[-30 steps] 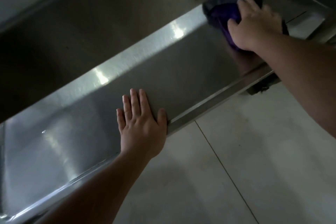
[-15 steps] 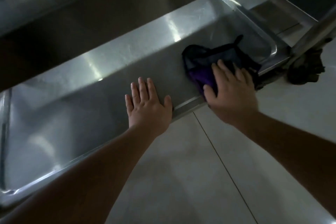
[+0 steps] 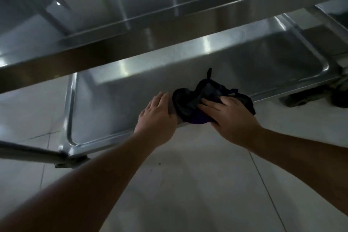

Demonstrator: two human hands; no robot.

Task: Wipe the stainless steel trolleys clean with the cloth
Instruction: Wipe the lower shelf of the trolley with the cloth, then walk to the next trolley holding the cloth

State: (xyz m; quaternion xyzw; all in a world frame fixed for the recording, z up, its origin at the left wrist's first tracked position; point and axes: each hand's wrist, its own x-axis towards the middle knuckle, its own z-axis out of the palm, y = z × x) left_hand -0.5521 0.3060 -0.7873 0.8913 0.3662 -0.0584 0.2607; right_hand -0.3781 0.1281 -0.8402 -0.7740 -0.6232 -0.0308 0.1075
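Steel, brushed and dull-shining, makes up nearly everything here: a trolley (image 3: 244, 66) with a shallow lower shelf (image 3: 116, 111) pressed like a tray, its corners rounded and its rim rolled into a smooth raised lip. Soft streaks of reflected light lie along the far wall of the shelf. Above it a flat upper shelf (image 3: 131, 43) crosses the view on a slant, its front edge dark in shadow. A round steel leg (image 3: 28, 151) juts out at the lower left corner, and a dark caster wheel (image 3: 337, 96) shows under the right end, too blurred to make out further.

The cloth (image 3: 190, 105) is a crumpled dark rag, black with a purple patch at its near side, bunched in soft folds with a thin strip sticking up at the back. It lies on the near rim of the lower shelf, about midway along it.

The right hand (image 3: 231, 117) presses down on the cloth, fingers laid flat over the folds and thumb tucked under its near edge, so its grip is clamped on the cloth. The left hand (image 3: 158, 117) rests just beside it on the same rim, fingers together and bent over the shelf floor, touching the cloth's left edge and holding nothing.

Below lies a floor (image 3: 197, 194) of pale glossy tiles with thin dark joints.
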